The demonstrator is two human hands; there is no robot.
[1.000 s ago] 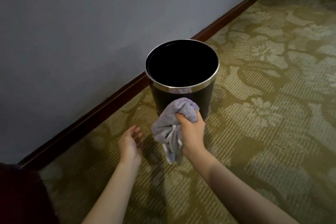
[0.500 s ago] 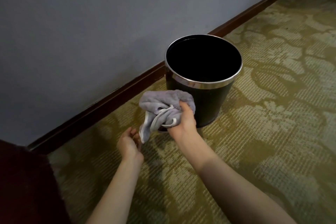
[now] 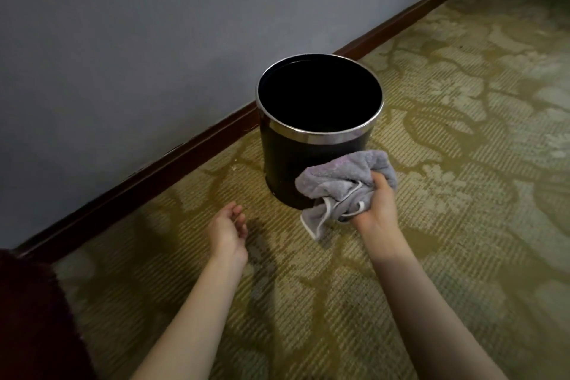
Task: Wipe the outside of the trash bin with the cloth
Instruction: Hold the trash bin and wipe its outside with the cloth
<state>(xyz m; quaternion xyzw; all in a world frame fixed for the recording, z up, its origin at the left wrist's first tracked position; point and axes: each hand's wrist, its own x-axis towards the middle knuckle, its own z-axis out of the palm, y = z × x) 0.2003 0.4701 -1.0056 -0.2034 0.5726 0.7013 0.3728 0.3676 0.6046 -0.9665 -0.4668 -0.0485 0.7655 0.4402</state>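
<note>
1 cloth (image 3: 342, 182) bunched in right hand (image 3: 377, 210) grip, against bin (image 3: 283, 163) side.

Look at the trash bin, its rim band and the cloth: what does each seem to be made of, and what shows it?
Trash bin: dark, smooth, faintly glossy wall, perhaps painted metal or plastic; unclear which.
Rim band: probably polished metal, since it is silvery and reflective.
Cloth: soft grey terry or microfibre, fuzzy and crumpled, with a pale stitched edge, held by the right hand.
</note>
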